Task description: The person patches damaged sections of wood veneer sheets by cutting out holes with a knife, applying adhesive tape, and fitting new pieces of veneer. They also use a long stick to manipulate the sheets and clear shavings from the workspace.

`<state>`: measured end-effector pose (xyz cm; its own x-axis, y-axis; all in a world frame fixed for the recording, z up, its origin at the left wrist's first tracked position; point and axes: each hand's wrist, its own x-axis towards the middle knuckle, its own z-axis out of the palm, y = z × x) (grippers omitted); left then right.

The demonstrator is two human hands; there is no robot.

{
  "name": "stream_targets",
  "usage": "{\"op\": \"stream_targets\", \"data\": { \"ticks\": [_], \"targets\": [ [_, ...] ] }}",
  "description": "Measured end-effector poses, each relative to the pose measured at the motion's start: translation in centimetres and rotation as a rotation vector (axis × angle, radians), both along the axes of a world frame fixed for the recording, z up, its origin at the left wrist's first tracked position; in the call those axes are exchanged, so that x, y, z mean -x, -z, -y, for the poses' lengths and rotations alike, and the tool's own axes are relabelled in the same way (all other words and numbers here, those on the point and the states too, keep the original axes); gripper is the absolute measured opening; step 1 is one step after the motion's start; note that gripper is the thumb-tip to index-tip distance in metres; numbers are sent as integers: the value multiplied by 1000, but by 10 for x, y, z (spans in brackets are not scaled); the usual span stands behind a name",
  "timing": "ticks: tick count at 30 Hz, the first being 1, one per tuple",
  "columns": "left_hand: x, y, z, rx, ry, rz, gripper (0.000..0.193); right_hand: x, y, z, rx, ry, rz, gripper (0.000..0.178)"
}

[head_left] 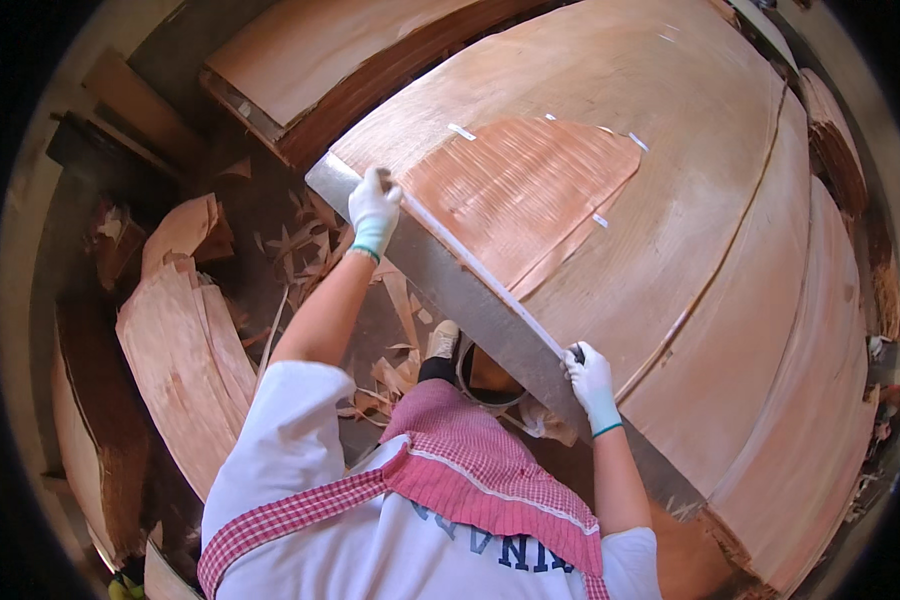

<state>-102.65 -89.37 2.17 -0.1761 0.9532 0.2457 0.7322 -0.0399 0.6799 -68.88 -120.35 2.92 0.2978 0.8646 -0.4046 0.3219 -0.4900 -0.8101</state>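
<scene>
Along the near edge of the reddish veneer sheet [530, 190]: white tape strip [490, 280], drawn out straight, just inside the grey metal edge plate [450, 290]. Left hand [374, 212], gloved, is closed at the strip's far-left end, fingers curled. Right hand [591, 382], also gloved, is pinched narrow at the other end. Dark patch at each set of fingertips; can't tell what it is.

Risks, my read: uneven pull between hands would skew or wrinkle the strip. Pressing down while it's off line would leave part of the veneer edge uncovered. Sheet looks thin and rippled, so a sideways tug could split it or lift it off the large pale sheet [690, 250] underneath. Small white tabs [461, 131] sit around its curved outline; if they're what pins it, a weak one would let it creep.

Containers: round bucket [463, 368] on the floor below the plate, near the person's shoe [445, 338]. Something flat and orange-brown shows inside, maybe veneer offcut; rest is in shadow. Crumpled plastic bag [550, 425] just beside it, contents unclear.

Further out: veneer scraps [300, 245] on the floor, loose veneer stack [185, 335] at left.
</scene>
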Motion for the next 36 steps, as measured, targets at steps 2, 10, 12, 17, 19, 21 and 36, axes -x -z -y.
{"op": "stream_targets", "data": {
  "ticks": [2, 10, 12, 17, 19, 21, 36],
  "targets": [
    [-3, 6, -35, -62, 13, -97, 24, 0, 1, -27, 60, 7, 6, 15],
    [-4, 39, -69, -251, 65, -398, 11, 4, -1, -62, 230, 46, -126, 17],
    [-5, 34, -61, -288, 105, -471, 12, 2, -1, -59, 225, 52, -172, 17],
    [-47, 18, 15, -237, 291, -595, 21, -1, 2, -62, 223, 68, -230, 17],
    [-76, 10, 64, -191, 448, -507, 24, -1, -4, -63, 233, 67, -246, 19],
    [-101, 7, 112, -142, 570, -433, 27, -1, -8, -63, 234, 59, -263, 19],
    [-165, -6, 195, 36, 933, -539, 39, -66, -39, -142, 62, -426, 510, 34]
  ]
}}
